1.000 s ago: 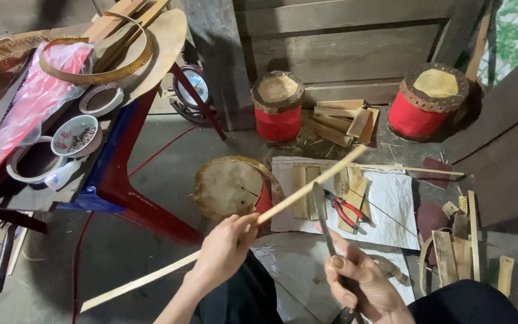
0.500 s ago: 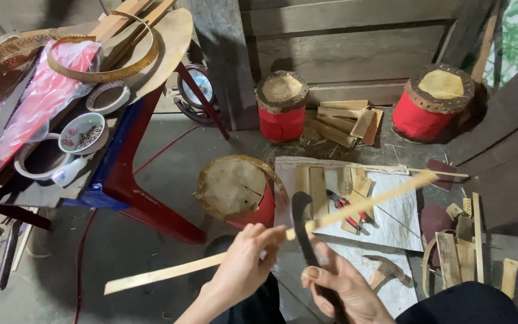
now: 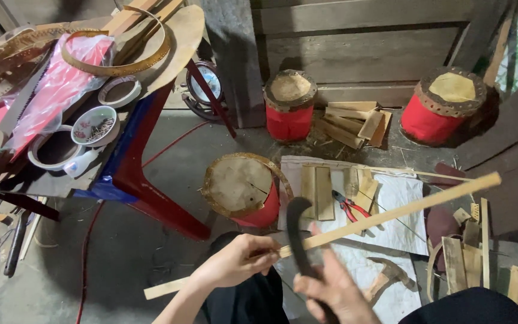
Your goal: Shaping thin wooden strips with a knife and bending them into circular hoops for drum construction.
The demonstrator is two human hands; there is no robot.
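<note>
Here | bamboo strip (image 3: 391, 215): long, pale, flat | left hand (image 3: 235, 261) pinching it | right hand (image 3: 331, 291) gripping curved knife (image 3: 298, 231)

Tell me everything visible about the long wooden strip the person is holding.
The long strip is a thin, flat, pale slat that looks like bamboo or light wood, straight and squarely cut at both ends. It runs diagonally from lower left, near the floor, up to the right above the white cloth. The left hand grips it near the middle. The dark curved blade held in the right hand crosses it just right of that grip, apparently touching it.
</note>
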